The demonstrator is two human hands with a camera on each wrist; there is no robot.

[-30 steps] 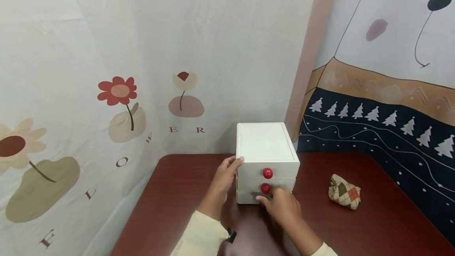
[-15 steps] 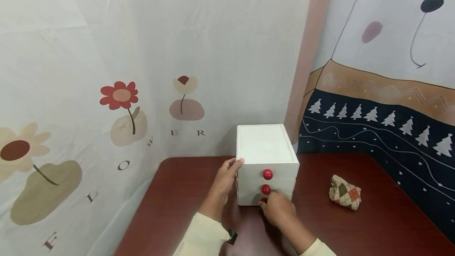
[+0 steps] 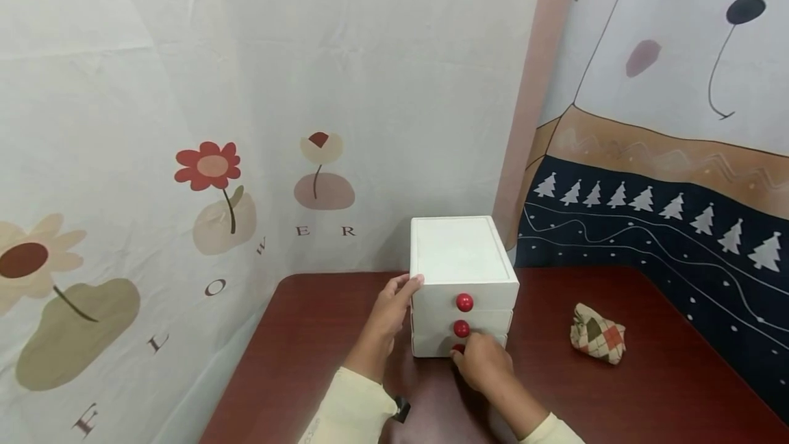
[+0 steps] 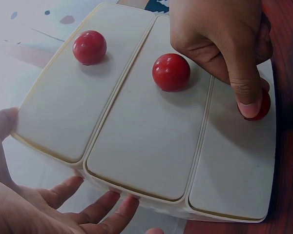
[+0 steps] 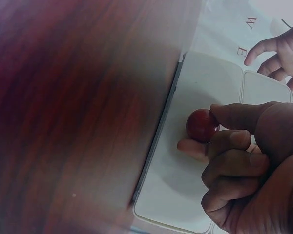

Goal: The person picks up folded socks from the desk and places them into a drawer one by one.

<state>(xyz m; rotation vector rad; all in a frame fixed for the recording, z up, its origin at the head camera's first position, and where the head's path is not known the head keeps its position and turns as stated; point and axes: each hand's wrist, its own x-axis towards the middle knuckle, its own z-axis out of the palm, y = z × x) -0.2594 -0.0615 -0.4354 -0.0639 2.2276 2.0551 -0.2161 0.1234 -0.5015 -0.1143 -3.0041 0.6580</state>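
A small white drawer unit (image 3: 459, 249) stands on the table, with three drawers stacked in it and a round red knob on each. My right hand (image 3: 490, 363) is at the bottom drawer (image 4: 229, 168). Its thumb and index finger pinch the bottom knob (image 5: 200, 126), while the other fingers curl into the palm. My left hand (image 3: 391, 307) rests against the unit's left side, fingers fairly straight and the thumb at the upper front corner. The middle knob (image 4: 171, 72) and top knob (image 4: 89, 47) are untouched. All the drawer fronts look flush.
A checked cloth bundle (image 3: 598, 334) lies on the dark red table (image 3: 555, 396), right of the drawer unit. Behind the table hang a pale cloth (image 3: 382, 88) printed with flowers and a dark panel (image 3: 616, 225) with white trees.
My right hand has shifted slightly left and down and taken hold of the bottom knob. The left hand stays against the unit's side, and the view has tilted slightly.
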